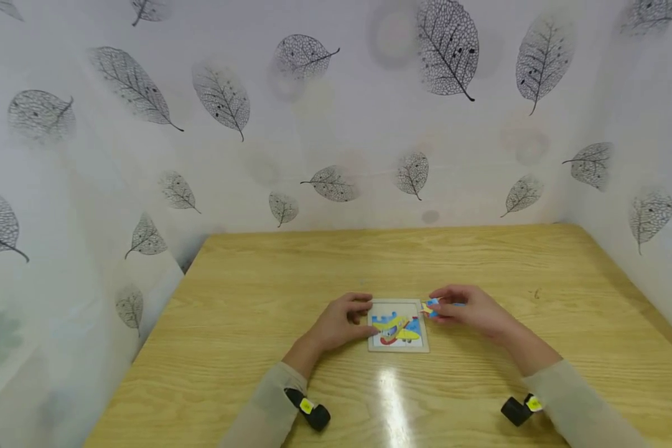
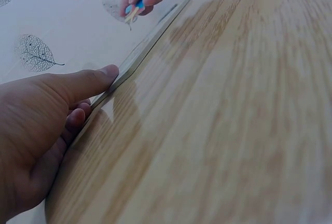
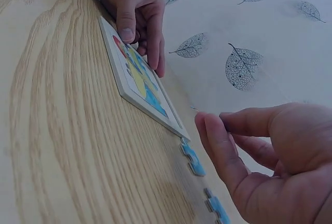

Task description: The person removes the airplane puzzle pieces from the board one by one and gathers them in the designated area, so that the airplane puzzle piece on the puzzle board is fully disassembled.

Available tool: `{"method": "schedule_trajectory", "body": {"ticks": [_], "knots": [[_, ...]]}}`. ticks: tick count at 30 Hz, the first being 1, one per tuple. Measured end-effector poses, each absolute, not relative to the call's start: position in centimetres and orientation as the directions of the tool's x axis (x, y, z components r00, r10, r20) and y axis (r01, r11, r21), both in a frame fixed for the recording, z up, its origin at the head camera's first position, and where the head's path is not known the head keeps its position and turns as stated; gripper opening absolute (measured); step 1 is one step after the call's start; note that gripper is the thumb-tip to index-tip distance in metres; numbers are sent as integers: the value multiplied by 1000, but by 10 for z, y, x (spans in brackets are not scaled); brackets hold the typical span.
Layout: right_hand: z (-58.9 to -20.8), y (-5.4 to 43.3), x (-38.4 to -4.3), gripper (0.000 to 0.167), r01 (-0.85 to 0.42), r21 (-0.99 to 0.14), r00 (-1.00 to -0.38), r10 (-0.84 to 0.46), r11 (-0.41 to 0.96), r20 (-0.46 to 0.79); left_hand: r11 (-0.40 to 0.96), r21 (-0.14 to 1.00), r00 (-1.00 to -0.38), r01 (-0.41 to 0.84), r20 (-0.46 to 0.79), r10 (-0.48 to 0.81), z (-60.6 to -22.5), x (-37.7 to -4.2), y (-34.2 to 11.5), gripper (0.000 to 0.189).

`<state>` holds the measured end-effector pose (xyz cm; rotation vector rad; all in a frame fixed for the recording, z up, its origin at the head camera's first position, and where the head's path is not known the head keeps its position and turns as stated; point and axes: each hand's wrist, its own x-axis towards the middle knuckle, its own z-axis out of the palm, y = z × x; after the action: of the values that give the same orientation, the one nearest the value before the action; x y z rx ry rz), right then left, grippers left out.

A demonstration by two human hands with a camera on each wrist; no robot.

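A shallow framed jigsaw puzzle [image 1: 399, 349] lies on the table, partly filled with a picture of a yellow plane on blue; its upper part shows bare backing. My left hand [image 1: 338, 322] rests at its left side, thumb on the rim and fingertips at the far left corner. Just off the right edge, my right hand [image 1: 470, 309] pinches a jigsaw piece [image 1: 427, 308] with blue and yellow on it between thumb and fingers. The left wrist view shows this piece [image 2: 136, 9] raised above the frame. In the right wrist view the fingers hide most of it.
Two loose blue jigsaw pieces, a nearer one [image 3: 217, 208] and one by the frame's corner [image 3: 193, 159], lie on the wooden table [image 1: 291, 267]. Behind stands a pale cloth [image 1: 347, 124] printed with grey leaves. Black wrist cameras sit at both sleeves.
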<state>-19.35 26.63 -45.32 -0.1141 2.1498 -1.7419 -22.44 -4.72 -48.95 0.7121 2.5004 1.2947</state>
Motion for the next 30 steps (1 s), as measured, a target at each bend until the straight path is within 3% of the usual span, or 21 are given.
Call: {"method": "schedule_trajectory", "body": {"ticks": [14, 23, 30], "knots": [[-454, 310, -184, 58, 211, -965, -948, -206, 157, -241, 494, 817, -855, 297, -2, 518, -491, -225, -48, 63], [-456, 336, -184, 45, 240, -969, -952, -180, 61, -247, 497, 822, -865, 277, -12, 502, -489, -225, -49, 65], [-460, 350, -183, 35, 250, -966, -956, -140, 67, -257, 489, 824, -861, 286, -3, 508, -490, -225, -48, 63]]}}
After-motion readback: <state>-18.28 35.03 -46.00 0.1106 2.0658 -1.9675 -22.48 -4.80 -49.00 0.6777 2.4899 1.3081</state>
